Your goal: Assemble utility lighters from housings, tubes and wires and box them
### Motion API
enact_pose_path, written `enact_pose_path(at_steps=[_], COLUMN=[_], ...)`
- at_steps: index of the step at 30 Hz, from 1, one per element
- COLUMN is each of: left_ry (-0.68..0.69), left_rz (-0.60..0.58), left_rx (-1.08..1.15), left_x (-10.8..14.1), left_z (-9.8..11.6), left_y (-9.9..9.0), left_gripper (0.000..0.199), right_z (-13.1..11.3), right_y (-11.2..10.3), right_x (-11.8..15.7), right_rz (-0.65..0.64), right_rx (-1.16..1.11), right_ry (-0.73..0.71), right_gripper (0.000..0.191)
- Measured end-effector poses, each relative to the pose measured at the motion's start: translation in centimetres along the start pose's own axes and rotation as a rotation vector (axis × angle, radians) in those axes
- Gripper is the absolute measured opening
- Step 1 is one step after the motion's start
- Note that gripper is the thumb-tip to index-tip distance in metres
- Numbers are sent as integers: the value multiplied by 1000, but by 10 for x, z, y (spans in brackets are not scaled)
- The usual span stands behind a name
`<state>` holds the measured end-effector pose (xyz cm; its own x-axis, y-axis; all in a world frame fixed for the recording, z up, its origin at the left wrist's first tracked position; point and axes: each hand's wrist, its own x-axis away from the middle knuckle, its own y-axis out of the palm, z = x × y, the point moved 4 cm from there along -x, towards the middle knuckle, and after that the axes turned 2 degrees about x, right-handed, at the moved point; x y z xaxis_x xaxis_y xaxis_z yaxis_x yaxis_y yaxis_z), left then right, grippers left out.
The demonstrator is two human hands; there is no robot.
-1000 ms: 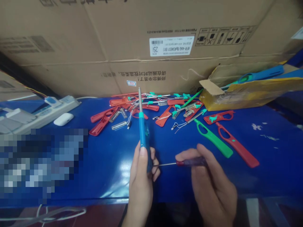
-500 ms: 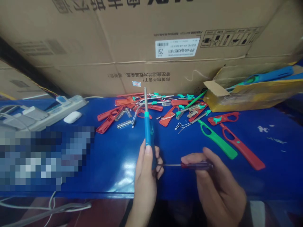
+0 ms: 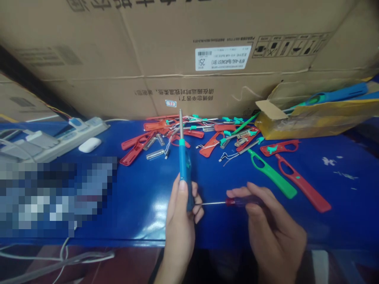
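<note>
Blue lighter (image 3: 182, 165) is gripped over the blue table (image 3: 136, 189), L hand (image 3: 180, 225) closed round its body, w/ screwdriver (image 3: 244, 201) pinched in the part-curled R hand (image 3: 275, 232), tip at the lighter's side. A screwdriver step is judged to be in hand; seating can't be told, so straight alignment & steady pressure seem called for. On the carton (image 3: 103, 51), label (image 3: 223, 58) "KFR-46G/BpR3AES1 (B1)", "25" can be read inverted, w/ Chinese print (image 3: 195, 94) below.

a glossy blue bench (image 3: 142, 189) is being covered toward the back by red casings (image 3: 132, 154), clear capsules (image 3: 155, 154) and metal rods (image 3: 248, 147). a green casing (image 3: 276, 179), white power strip (image 3: 75, 139), small white case (image 3: 89, 144), open carton (image 3: 310, 123) and pale scraps (image 3: 328, 161) are being borne there too.
</note>
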<state>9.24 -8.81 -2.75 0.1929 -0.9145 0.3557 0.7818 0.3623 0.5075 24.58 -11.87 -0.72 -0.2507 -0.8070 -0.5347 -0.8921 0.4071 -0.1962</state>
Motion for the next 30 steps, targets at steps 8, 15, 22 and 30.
enact_pose_path(at_steps=[8,15,22,30], left_ry=[-23,-58,-53,-57], left_rz=[33,21,44,33], left_rx=[-2,-34,-57,-48], left_x=[1,0,2,1], left_z=[-1,0,0,0], left_y=[-2,-3,-2,-1], left_gripper=[38,38,41,38], right_z=[2,0,-5,3], right_y=[1,10,12,8], right_x=[4,1,2,5], right_rz=[23,31,88,8], right_rx=[84,-68,13,-42], right_ry=[54,105,-17,91], right_gripper=[43,52,38,48])
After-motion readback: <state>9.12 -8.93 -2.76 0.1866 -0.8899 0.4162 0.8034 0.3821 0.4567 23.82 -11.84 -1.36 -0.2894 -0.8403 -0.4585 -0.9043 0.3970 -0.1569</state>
